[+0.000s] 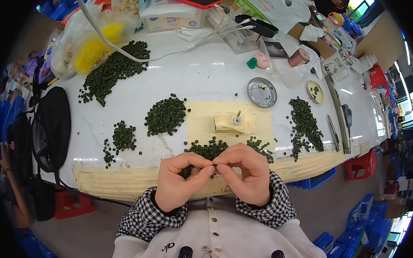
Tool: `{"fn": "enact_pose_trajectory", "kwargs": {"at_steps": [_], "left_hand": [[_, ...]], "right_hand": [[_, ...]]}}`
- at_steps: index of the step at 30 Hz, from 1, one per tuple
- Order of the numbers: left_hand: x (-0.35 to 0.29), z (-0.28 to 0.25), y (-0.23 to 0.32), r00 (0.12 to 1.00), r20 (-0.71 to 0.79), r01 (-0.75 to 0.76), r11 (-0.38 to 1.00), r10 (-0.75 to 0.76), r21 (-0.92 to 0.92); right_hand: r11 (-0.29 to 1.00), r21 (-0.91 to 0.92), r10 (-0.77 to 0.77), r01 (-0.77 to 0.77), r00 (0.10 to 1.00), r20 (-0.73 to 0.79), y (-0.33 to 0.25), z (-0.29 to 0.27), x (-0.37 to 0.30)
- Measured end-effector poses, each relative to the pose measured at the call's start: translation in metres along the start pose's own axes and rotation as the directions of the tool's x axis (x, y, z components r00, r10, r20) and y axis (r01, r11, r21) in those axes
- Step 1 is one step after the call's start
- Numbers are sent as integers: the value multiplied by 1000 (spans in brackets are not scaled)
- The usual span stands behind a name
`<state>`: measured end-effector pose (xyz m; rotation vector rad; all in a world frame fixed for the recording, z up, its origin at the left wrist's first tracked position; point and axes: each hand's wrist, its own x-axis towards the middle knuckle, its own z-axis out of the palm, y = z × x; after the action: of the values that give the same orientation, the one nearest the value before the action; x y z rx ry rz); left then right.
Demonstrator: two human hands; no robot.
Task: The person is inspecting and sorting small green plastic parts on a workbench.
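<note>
A white tabletop (204,80) spreads ahead of you. Toward eleven o'clock lies a large green heap (114,75), perhaps set back to be out of your way. Your left hand (178,178) and right hand (245,173) meet over the near edge, their fingers pinched together, probably for fine control. Just beyond, between twelve and one o'clock, sits a cream block (224,124), seemingly within easy reach; farther off at one o'clock is a round metal dish (262,98). Smallest, a dark green piece (214,166) is clamped between both hands' fingers, likely so each can steady it.
</note>
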<state>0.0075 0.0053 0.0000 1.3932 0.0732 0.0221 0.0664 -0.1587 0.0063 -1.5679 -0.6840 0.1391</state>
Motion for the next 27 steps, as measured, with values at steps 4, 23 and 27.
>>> {"fn": "enact_pose_trajectory", "kwargs": {"at_steps": [4, 23, 27], "left_hand": [[1, -1, -4, 1000, -12, 11, 1000, -11, -16], [1, 0, -12, 1000, -1, 0, 998, 0, -66], [1, -2, -12, 999, 18, -31, 999, 31, -33]], "right_hand": [[989, 101, 104, -108, 994, 41, 0, 1, 1], [963, 189, 180, -192, 981, 78, 2, -1, 2], [979, 160, 119, -129, 991, 66, 3, 1, 1]]}}
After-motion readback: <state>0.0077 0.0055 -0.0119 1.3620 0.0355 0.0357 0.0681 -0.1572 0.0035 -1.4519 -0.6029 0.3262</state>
